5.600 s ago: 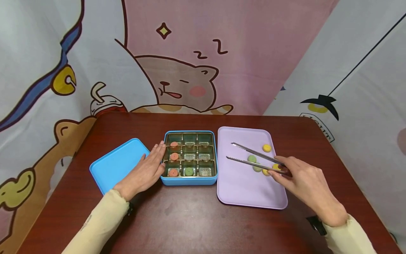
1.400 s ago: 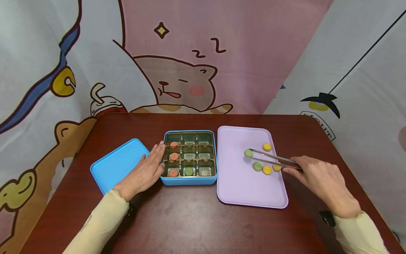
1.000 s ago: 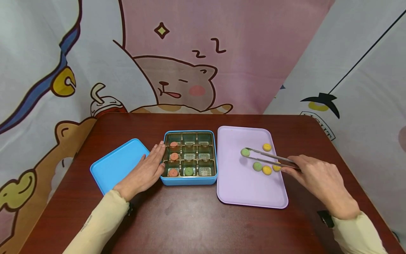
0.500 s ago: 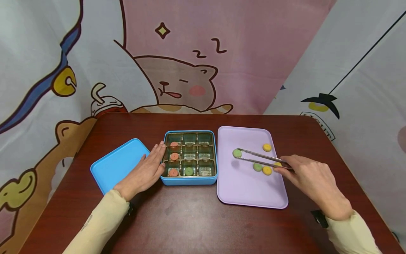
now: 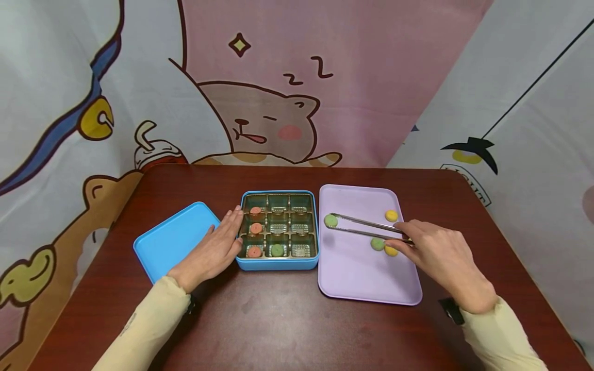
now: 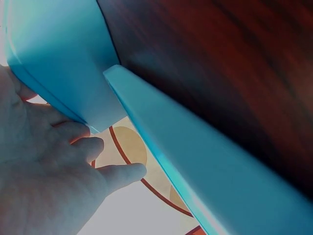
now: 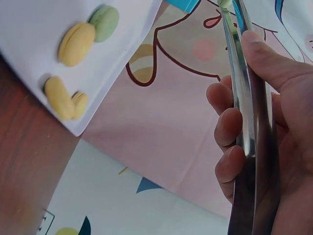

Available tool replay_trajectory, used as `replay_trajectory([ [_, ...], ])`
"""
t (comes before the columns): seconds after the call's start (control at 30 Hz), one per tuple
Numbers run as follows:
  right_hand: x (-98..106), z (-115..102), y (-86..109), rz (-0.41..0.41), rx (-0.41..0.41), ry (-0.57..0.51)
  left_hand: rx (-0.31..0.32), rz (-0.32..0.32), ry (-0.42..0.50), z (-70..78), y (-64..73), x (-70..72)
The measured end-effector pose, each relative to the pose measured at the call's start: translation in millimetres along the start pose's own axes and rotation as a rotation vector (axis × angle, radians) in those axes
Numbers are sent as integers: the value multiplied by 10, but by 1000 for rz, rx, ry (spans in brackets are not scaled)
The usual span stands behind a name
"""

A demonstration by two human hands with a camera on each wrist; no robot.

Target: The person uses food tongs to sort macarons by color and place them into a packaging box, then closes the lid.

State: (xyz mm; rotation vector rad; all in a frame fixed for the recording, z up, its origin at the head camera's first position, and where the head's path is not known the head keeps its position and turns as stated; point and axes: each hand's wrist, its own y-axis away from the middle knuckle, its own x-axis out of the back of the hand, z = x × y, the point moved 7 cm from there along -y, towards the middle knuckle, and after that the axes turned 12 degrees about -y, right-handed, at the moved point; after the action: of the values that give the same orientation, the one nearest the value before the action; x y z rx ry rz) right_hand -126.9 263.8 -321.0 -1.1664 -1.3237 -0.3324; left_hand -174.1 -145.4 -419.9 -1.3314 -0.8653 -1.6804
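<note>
My right hand (image 5: 441, 257) grips metal tongs (image 5: 366, 222), whose tips pinch a green macaron (image 5: 331, 220) above the left side of the lilac tray (image 5: 362, 281). In the right wrist view, the fingers and thumb wrap round the tongs (image 7: 249, 127). The left hand (image 5: 211, 252) lies with straight fingers against the left side of a blue box (image 5: 277, 264). Inside its gold compartments, 3 orange-pink macarons (image 5: 256, 228) fill the left column, and a green macaron (image 5: 277, 250) sits in the front middle one.
Another green macaron (image 5: 377, 243) and yellow macarons (image 5: 391, 216) lie on the tray, partly hidden by the right hand. A blue lid (image 5: 174, 239) lies left of the box, beneath the left forearm's reach. Behind the brown table (image 5: 278, 319) hangs a printed cloth (image 5: 362, 103).
The tongs have closed on a green macaron, lifted it and carried it left towards the box. The right hand moved left with them. The left hand has stayed in place.
</note>
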Motion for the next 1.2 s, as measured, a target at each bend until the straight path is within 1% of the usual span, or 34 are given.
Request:
replay_trajectory([
  [0.13,-29,-57,-64,9,24,-10,2,0,0,-2,0,1],
  [0.4,-135,-140,-215,-39,35,-37,5,-1,5,-10,-5,-3],
  [0.67,-230,-224,-359,-55,66,-66,11,-10,3,-13,-11,-11],
  [1.0,-330,-340,-491,-34,100,-76,1,2,-5,0,-14,-5],
  [1.2,-428,-391,-576,-70,94,-67,4,6,-7,2,-11,1],
])
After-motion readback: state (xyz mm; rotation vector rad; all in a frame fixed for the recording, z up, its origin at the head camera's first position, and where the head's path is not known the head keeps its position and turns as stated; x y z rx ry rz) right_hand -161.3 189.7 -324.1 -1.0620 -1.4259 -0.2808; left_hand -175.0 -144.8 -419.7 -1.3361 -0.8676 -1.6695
